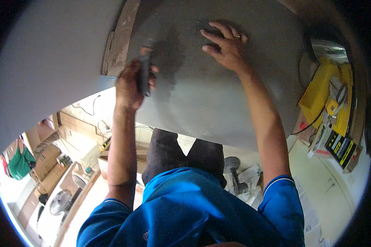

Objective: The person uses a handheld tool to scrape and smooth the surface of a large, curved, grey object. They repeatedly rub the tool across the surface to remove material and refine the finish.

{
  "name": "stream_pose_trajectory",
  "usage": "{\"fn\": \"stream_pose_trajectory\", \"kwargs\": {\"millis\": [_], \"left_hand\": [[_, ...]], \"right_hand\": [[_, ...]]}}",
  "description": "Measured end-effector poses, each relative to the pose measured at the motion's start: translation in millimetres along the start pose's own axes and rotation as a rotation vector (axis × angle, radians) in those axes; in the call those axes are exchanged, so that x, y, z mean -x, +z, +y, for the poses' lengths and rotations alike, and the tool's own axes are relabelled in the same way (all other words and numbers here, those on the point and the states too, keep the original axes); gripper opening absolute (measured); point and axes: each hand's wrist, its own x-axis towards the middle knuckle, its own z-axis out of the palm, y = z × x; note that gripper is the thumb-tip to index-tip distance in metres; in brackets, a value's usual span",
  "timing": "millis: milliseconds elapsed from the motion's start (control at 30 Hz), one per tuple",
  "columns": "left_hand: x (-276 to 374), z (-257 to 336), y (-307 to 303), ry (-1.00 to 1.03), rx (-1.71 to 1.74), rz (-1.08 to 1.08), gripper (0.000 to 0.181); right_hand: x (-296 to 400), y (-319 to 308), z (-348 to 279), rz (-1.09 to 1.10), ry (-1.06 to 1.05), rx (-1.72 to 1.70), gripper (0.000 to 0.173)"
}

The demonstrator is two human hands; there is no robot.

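Note:
A large flat grey board (191, 105) fills the upper middle of the view. My left hand (131, 80) is closed around a dark handheld tool (145, 72) with a ridged grip; motion blurs its far end, so its exact kind cannot be told. The tool is over the board's left part, close to a worn wooden strip (120, 46). Farther right, my right hand (227, 46) rests on the board with its fingers spread and a ring on one finger. It holds nothing.
On the right, a yellow box (312, 92), a yellow tape measure (331, 106) and packages lie on a ledge above a pale cabinet (321, 166). At lower left are a metal fan (60, 202), cardboard boxes (48, 160) and a green bag (21, 163). Cables hang behind the board.

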Motion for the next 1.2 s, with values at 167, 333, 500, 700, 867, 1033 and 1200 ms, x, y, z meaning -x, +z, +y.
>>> {"fn": "stream_pose_trajectory", "kwargs": {"millis": [167, 333, 500, 700, 867, 1033, 1200], "left_hand": [[6, -49, 97, 0.014, -0.026, 0.069, 0.05], [-19, -87, 173, 0.169, -0.187, 0.301, 0.049], [-45, -101, 196, 0.408, -0.226, 0.425, 0.049], [-60, -108, 202, 0.47, -0.251, 0.539, 0.047], [-59, -101, 206, 0.42, -0.312, 0.536, 0.046], [-57, -98, 201, 0.413, -0.278, 0.474, 0.048], [-56, -100, 199, 0.447, -0.249, 0.443, 0.048]], "right_hand": [[-10, -4, 22, -0.052, -0.001, -0.095, 0.048], [-8, 7, 22, 0.096, -0.074, 0.106, 0.045], [-9, 6, 31, 0.081, -0.105, 0.088, 0.045], [-7, -3, 27, -0.002, -0.069, 0.071, 0.042], [-6, 0, 29, 0.072, -0.074, -0.007, 0.043], [-7, 3, 32, 0.081, -0.075, -0.011, 0.04], [-7, 3, 32, 0.056, -0.061, 0.019, 0.04]]}}
